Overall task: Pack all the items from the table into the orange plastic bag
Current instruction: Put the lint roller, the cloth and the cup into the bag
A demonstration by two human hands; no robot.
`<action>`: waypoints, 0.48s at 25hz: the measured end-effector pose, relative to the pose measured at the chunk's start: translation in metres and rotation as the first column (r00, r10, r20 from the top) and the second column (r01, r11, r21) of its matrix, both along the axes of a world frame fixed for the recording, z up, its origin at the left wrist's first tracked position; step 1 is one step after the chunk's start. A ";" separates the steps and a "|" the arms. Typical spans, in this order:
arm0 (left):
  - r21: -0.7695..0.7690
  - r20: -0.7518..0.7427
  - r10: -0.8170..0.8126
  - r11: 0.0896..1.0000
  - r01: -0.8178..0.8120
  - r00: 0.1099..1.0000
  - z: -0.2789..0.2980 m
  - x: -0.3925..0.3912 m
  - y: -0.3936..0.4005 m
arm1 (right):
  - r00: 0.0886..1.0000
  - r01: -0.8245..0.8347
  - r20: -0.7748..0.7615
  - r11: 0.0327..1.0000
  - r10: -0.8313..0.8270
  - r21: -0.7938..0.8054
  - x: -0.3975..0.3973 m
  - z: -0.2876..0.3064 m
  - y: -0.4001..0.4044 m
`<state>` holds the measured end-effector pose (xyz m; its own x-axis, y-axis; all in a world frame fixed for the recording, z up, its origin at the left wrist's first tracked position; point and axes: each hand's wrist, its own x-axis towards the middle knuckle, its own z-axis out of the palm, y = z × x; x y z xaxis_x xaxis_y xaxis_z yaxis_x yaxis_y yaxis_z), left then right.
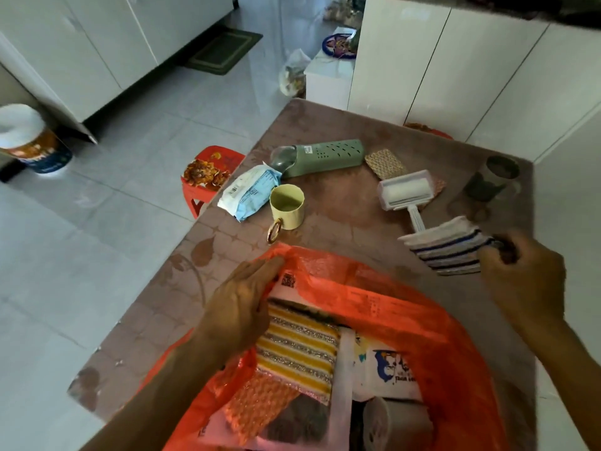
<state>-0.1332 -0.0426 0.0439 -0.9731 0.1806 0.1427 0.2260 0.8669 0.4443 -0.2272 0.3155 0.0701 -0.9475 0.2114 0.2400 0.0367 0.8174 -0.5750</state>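
right hand (520, 271) pinches the striped cloth (447, 250) at its near corner, just over the table (341, 203); soft, light, likely floppy. left hand (247, 297) grips the orange bag (406, 307) rim, holding its mouth wide.

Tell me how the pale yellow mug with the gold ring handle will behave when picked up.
The pale yellow mug with the gold ring handle looks rigid, so it should hold its shape. It looks empty, so probably light. Standing upright on a flat base, it seems unlikely to roll, though the glossy surface may be slippery.
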 end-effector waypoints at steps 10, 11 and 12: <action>0.095 -0.077 -0.087 0.991 0.094 0.993 0.037 0.018 -0.032 | 0.502 -0.790 0.575 0.613 0.646 0.001 0.075 0.053 -0.116; 0.114 -0.039 -0.081 0.990 0.085 0.996 0.037 0.018 -0.035 | 0.504 -0.796 0.584 0.605 0.636 0.028 0.076 0.044 -0.123; 0.123 -0.016 -0.076 0.989 0.077 0.997 0.039 0.016 -0.037 | 0.536 -0.778 0.554 0.627 0.637 0.031 0.076 0.041 -0.128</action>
<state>-0.1169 -0.0792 0.0828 -0.9554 0.2346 0.1793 0.2950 0.7857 0.5438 -0.1509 0.1872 0.1107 -0.7506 -0.5787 -0.3188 -0.4283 0.7936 -0.4322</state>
